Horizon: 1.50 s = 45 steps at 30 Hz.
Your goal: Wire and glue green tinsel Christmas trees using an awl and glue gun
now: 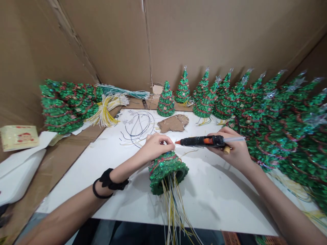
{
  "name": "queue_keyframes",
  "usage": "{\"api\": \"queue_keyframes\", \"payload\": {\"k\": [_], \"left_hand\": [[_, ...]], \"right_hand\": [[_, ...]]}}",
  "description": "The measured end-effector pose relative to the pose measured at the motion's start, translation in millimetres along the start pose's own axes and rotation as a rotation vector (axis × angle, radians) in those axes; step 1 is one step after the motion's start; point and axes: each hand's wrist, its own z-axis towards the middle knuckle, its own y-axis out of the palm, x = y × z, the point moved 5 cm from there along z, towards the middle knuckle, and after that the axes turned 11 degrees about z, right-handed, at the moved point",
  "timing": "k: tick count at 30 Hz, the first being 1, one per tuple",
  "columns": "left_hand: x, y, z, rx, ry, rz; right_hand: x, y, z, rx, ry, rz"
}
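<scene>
My left hand grips the upper part of a small green Christmas tree, which lies tilted with its hollow base toward me. Yellow, white and dark wires trail out of that base over the table's front edge. In my right hand is a black glue gun with an orange tip and a clear glue stick in its back end. The tip points left and sits right beside my left fingertips; whether it touches the tree is hard to see. The tree's top is hidden by my left fingers.
Decorated trees with star tops crowd the right side; more trees lie at the left. Yellow-white wire bundles, loose dark wires and a glue-marked cardboard scrap are on or behind the white board. Cardboard walls close the back.
</scene>
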Motion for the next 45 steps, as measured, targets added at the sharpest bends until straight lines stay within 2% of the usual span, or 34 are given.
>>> {"api": "queue_keyframes", "payload": {"k": [3, 7, 12, 21, 45], "left_hand": [[-0.6, 0.3, -0.7, -0.002, -0.001, -0.012], [-0.6, -0.1, -0.8, -0.002, 0.006, -0.016], [-1.3, 1.1, 1.4, -0.013, 0.028, -0.006], [-7.9, 4.8, 3.9, -0.014, 0.038, -0.024], [-3.2, 2.3, 1.5, -0.017, 0.026, -0.028]], "right_hand": [[-1.1, -1.2, -0.3, 0.031, -0.025, -0.01], [1.4, 1.0, -0.7, 0.0, 0.004, 0.019], [2.3, -1.6, -0.4, 0.058, -0.004, 0.026], [6.3, 1.0, -2.0, 0.037, 0.046, 0.047], [6.2, 1.4, -2.3, 0.048, 0.011, 0.047]]}}
